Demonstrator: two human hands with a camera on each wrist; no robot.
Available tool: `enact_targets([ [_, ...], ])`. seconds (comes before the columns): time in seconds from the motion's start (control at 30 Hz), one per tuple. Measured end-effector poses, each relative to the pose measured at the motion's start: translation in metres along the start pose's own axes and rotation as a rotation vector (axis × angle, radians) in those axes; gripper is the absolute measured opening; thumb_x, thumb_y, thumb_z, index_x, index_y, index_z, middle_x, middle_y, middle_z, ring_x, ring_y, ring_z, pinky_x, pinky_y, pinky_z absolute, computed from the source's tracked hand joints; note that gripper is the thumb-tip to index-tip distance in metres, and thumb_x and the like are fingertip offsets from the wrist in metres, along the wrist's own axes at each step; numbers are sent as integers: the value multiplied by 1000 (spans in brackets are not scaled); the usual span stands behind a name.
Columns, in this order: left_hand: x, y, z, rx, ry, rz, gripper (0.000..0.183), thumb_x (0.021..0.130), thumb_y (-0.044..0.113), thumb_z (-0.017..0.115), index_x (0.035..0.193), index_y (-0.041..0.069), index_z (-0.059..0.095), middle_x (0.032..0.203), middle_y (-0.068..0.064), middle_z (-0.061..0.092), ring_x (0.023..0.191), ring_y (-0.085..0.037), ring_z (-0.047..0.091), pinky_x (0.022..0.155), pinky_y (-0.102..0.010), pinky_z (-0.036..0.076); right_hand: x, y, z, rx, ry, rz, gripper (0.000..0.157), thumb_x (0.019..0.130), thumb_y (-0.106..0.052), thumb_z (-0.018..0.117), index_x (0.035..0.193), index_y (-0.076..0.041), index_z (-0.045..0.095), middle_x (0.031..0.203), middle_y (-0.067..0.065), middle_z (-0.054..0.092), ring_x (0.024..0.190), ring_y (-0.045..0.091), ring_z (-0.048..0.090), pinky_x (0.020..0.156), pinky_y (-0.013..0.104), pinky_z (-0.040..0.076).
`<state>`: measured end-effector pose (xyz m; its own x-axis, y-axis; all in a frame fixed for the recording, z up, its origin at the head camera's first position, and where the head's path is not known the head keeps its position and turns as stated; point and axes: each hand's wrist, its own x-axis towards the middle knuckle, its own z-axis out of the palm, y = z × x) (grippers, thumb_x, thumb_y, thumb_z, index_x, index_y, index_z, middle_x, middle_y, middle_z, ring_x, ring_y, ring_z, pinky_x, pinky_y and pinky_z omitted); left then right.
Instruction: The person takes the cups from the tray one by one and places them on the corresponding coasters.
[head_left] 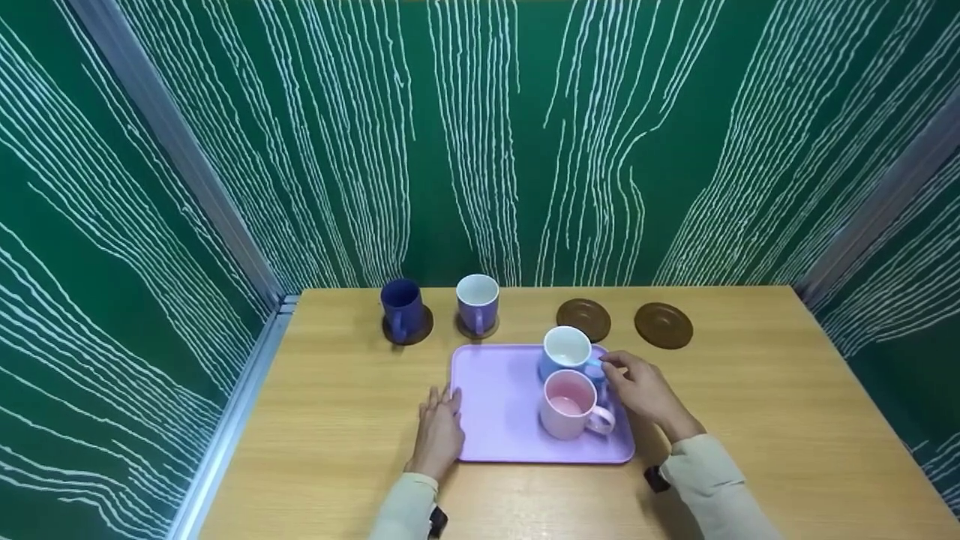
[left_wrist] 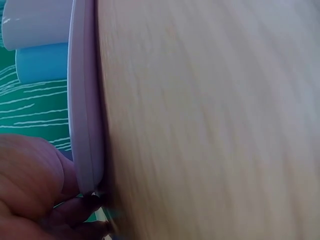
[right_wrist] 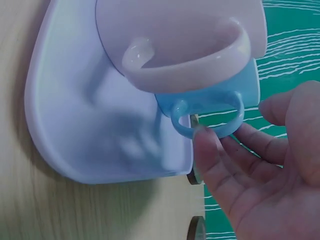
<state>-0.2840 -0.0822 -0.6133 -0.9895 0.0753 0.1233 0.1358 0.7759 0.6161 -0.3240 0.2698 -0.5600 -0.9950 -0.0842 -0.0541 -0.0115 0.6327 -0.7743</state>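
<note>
A light purple tray [head_left: 495,405] lies on the wooden table. My left hand [head_left: 439,431] holds its left edge, with the thumb [left_wrist: 67,177] along the rim and the other fingers at the corner. On the tray's right side stand a pink mug [head_left: 568,416] and, behind it, a light blue mug [head_left: 551,367], both upright with handles to the right. My right hand [head_left: 645,390] is at the blue mug's handle [right_wrist: 232,125]; fingertips [right_wrist: 205,142] overlap the handle, while the thumb stays apart from it.
A dark blue mug [head_left: 401,304] and a purple mug [head_left: 480,304] stand on round brown coasters at the back left. Two more brown coasters [head_left: 664,325] lie at the back right, one partly behind the blue mug. A green wall [head_left: 465,150] with white lines rises behind the table.
</note>
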Motion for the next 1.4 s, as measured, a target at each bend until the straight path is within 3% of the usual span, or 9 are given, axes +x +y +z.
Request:
enact_targets([
  [0.17,0,-1,0,20,0,12,42,97,-6,58,139,-10,59,149,-29,52,145,-56,35,116,-74,27,6,6,4,102,-36,10,33,109,-29,52,126,-2,63,117,21,65,93,31,67,72,35,58],
  [0.37,3,1,-1,10,-9,2,43,98,-5,56,141,-9,57,151,-28,51,147,-55,33,117,-73,25,10,10,8,212,-87,17,34,110,-32,50,116,-1,65,106,20,64,91,29,64,77,40,59],
  [0.67,4,5,0,16,-20,-5,43,99,-5,56,141,-9,56,152,-28,50,148,-55,32,118,-73,23,3,14,12,336,-113,37,30,111,-26,48,100,-1,62,92,13,59,85,25,57,73,33,51],
  [1.07,1,3,-2,44,-28,-3,43,100,-3,56,142,-8,56,152,-29,49,147,-54,33,119,-69,26,1,14,21,356,-76,39,29,110,-21,49,93,0,60,89,9,60,84,23,58,74,29,50],
  [1.4,1,1,-2,44,-24,-11,42,101,-2,55,143,-7,56,152,-28,49,147,-53,33,119,-68,26,1,15,27,438,-54,35,25,109,-13,50,92,2,60,88,8,58,83,21,58,75,29,51],
])
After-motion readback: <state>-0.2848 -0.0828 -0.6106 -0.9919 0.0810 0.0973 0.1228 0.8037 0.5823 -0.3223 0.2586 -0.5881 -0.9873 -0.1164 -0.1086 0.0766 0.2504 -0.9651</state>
